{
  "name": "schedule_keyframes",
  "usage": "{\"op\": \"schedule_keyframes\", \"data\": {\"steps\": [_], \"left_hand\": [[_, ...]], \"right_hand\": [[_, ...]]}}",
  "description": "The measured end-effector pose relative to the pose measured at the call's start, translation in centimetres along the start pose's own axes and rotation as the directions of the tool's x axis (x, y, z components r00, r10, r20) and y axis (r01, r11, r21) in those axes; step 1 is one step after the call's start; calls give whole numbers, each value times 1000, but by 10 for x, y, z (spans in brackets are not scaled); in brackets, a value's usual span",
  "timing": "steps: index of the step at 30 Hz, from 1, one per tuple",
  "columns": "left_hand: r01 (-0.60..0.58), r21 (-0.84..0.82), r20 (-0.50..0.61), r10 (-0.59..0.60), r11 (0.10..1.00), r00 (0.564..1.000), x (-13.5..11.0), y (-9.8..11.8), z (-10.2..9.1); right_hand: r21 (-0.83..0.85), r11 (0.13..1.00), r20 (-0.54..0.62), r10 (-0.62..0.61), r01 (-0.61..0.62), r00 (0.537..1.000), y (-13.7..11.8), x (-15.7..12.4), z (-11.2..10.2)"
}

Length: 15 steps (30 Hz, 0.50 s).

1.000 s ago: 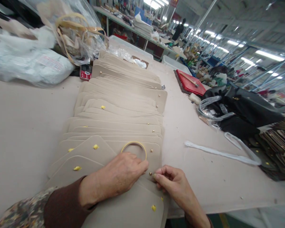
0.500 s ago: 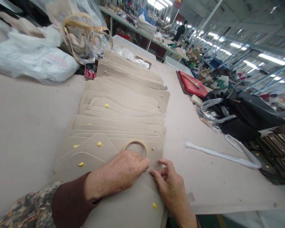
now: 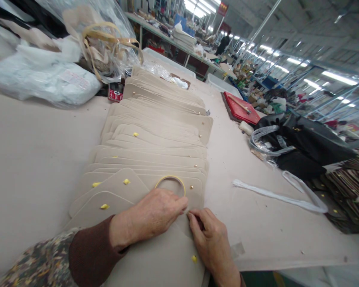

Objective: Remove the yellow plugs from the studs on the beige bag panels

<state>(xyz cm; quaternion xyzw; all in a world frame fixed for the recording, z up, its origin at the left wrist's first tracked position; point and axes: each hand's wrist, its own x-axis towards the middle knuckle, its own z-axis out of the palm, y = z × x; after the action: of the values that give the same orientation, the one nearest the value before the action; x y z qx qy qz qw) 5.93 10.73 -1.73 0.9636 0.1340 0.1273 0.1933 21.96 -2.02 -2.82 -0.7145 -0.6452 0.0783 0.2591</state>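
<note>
My left hand (image 3: 157, 211) is closed around a narrow roll of yellow tape (image 3: 169, 177), whose upper rim shows above the knuckles. Close by on the right, my right hand (image 3: 211, 239) pinches thumb and forefinger together near the left fingertips; anything between them is too small to make out. Both hands are over overlapping beige panels (image 3: 155, 135) with rounded corners, fanned in a long row. Small yellow tape pieces (image 3: 104, 206) stick to several panels, and small metal studs (image 3: 192, 187) show near the right edges.
A plastic-wrapped bundle (image 3: 48, 77) and a red phone (image 3: 115, 92) lie at the far left. On the right are a red pad (image 3: 239, 108) with a tool on it, black bags (image 3: 305, 135), a white strip (image 3: 266, 192) and stacked dark panels (image 3: 344, 195).
My right hand's fingers have closed from a spread position into a pinch, and the hand has shifted slightly left. My left hand stays nearly in place with the tape roll.
</note>
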Motion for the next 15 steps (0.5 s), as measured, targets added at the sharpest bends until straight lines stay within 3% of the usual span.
{"op": "schedule_keyframes", "data": {"steps": [3, 6, 10, 12, 15], "left_hand": [[-27, -58, -62, 23, 998, 998, -1, -2, 0], [-72, -109, -170, 53, 991, 984, -3, -4, -3], [-129, -164, -286, 78, 978, 955, -6, -4, -6], [-136, -178, -288, 81, 975, 954, -7, -4, -6], [-85, -180, -235, 41, 980, 971, -7, -4, -2]], "right_hand": [[28, 998, 45, 58, -59, 997, -2, 4, -2], [101, 980, 164, 152, -170, 975, -1, 4, -8], [180, 965, 290, 133, -190, 948, 3, 2, -19], [226, 964, 213, 93, -142, 973, 1, 4, -23], [317, 948, -22, 3, 4, 1000, -7, 12, -25]]}}
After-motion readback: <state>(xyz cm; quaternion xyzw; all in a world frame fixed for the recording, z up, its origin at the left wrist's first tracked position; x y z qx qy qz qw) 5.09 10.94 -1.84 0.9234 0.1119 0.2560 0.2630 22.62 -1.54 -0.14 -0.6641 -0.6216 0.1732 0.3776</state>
